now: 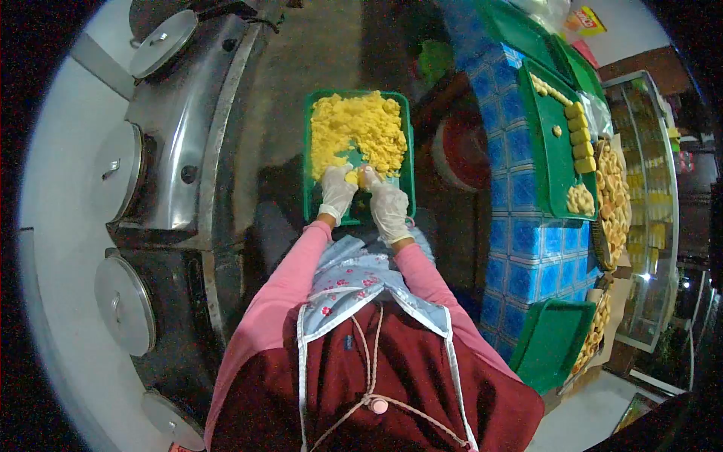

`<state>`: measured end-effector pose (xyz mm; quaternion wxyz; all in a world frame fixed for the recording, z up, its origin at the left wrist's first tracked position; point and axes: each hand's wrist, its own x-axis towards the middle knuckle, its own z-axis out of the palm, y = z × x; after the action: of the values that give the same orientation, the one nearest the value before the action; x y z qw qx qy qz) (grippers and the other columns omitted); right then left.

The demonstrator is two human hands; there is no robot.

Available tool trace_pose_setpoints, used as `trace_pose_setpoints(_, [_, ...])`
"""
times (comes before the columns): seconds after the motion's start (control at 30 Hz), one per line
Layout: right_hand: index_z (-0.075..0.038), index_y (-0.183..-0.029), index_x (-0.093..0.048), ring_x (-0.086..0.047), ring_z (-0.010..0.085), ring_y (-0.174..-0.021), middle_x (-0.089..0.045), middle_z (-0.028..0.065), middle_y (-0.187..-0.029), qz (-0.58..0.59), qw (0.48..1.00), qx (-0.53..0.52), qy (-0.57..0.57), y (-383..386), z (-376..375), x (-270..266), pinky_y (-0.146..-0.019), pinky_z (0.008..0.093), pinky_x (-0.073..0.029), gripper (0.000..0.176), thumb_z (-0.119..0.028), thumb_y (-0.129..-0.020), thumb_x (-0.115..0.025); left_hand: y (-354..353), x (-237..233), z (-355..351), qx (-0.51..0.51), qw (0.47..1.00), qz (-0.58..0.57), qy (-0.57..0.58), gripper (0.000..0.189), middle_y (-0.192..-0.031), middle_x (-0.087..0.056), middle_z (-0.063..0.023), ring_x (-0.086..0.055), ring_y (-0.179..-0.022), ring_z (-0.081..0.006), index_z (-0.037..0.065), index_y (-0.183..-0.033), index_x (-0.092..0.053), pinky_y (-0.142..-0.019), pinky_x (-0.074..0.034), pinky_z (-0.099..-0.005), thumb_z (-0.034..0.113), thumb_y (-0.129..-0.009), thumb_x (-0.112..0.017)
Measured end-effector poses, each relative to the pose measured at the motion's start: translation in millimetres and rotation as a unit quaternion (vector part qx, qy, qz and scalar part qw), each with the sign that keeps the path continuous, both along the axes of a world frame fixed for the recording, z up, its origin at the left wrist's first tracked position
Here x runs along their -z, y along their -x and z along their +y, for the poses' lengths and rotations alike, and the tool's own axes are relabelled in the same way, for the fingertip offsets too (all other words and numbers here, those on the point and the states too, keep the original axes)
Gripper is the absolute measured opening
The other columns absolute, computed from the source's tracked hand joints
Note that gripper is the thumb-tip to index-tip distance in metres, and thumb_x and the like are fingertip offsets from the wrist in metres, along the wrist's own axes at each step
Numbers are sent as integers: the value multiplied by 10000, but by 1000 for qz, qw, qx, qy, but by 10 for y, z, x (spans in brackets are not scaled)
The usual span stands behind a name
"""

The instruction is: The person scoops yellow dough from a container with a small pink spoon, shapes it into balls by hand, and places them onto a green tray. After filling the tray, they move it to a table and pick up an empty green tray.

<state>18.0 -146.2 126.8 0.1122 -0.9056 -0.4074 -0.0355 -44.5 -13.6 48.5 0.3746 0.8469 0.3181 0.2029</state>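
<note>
A green tray (412, 181) in front of me holds a large heap of crumbly yellow mash (358, 124). Both my hands wear thin whitish gloves and meet over the tray's near end. The fingers of my left hand (338, 193) are closed around a small lump of yellow mash (352, 178). Beside it, my right hand (387, 205) has its fingers curled in close to the lump; what they hold, if anything, is hidden. Between the hands and the heap, a patch of the tray's green bottom shows.
On the left stands a metal stove (177, 128) with several round lids (120, 162). To the right, a blue tiled counter (520, 181) bears a green tray (553, 169) with yellow blocks (578, 135) and pale dough (581, 200). Beyond are baked pieces (614, 196) and a glass cabinet (640, 226).
</note>
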Motion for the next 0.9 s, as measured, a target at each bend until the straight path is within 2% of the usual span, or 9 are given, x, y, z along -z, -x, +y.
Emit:
trace_pose_setpoints(0.07, [-201, -1301, -616, -676, 318, -692, -671, 134, -759, 13, 1000, 9, -1, -30, -44, -105, -585, 428, -515, 418, -108, -905, -517, 29, -22, 18, 1, 1000, 2, 29, 558, -1024, -660, -193, -609, -997, -360, 48, -1170, -676, -899, -485, -413, 92, -620, -754])
trace_pose_setpoints(0.17, [-177, -1287, -622, -684, 323, -722, -687, 138, -782, 51, 993, -10, -108, -45, 10, -200, -596, 428, -517, 371, -132, -938, -506, 39, -33, -3, 0, 998, -6, 55, 546, -1045, -668, -220, -614, -1009, -378, 15, -1181, -663, -904, -483, -421, 59, -639, -719])
trace_pose_setpoints(0.2, [-147, -1232, -644, -689, 327, -743, -695, 144, -801, 30, 980, -46, -192, -83, 47, 73, -594, 438, -514, 306, -156, -971, -484, 40, -11, -27, -11, 998, -20, 64, 503, -1031, -665, -235, -608, -1004, -394, 2, -1163, -664, -902, -475, -439, 37, -662, -694])
trace_pose_setpoints(0.3, [-131, -1240, -617, -684, 346, -733, -687, 164, -801, 110, 993, -33, -13, -39, 188, 360, -594, 460, -511, 299, -196, -982, -481, 49, -223, -97, -18, 986, -54, 158, 458, -1013, -668, -230, -619, -1007, -361, -19, -1154, -656, -901, -472, -420, -7, -697, -635])
trace_pose_setpoints(0.43, [-131, -1325, -531, -678, 372, -715, -680, 185, -790, 138, 987, -41, -67, -40, 293, 366, -588, 493, -506, 353, -221, -990, -465, 102, -353, -107, -31, 959, -66, 273, 532, -1140, -671, -196, -637, -1087, -287, -38, -1239, -611, -941, -483, -347, -7, -709, -643])
trace_pose_setpoints(0.6, [-131, -1163, -612, -670, 385, -741, -684, 172, -809, 139, 988, -56, -49, 15, 71, 207, -599, 497, -504, 290, -292, -1016, -421, 65, -105, -105, -71, 958, -88, 264, 613, -1202, -659, -152, -634, -1094, -247, -58, -1314, -560, -946, -498, -313, -11, -715, -677])
trace_pose_setpoints(0.77, [-150, -1006, -688, -662, 381, -690, -672, 162, -733, 129, 991, -26, 0, -75, -49, -61, -574, 471, -502, 330, -382, -1012, -452, 52, 54, -103, -77, 908, -132, 390, 552, -1260, -637, -177, -612, -1155, -250, -58, -1306, -565, -977, -476, -310, -40, -757, -626])
trace_pose_setpoints(0.83, [-146, -1007, -686, -663, 368, -663, -667, 153, -714, 67, 997, -33, -30, -18, 98, -213, -550, 466, -499, 330, -377, -1013, -449, 77, 101, -101, -59, 926, -130, 348, 526, -1279, -631, -188, -610, -1163, -252, -64, -1299, -566, -979, -467, -314, -50, -775, -611])
trace_pose_setpoints(0.9, [-122, -1092, -644, -677, 336, -668, -672, 150, -722, 55, 997, -52, 1, 15, 272, -23, -539, 454, -501, 258, -301, -989, -489, 95, 129, -74, -29, 977, -102, 185, 514, -1277, -633, -184, -615, -1146, -235, -71, -1300, -563, -946, -480, -310, -52, -788, -612])
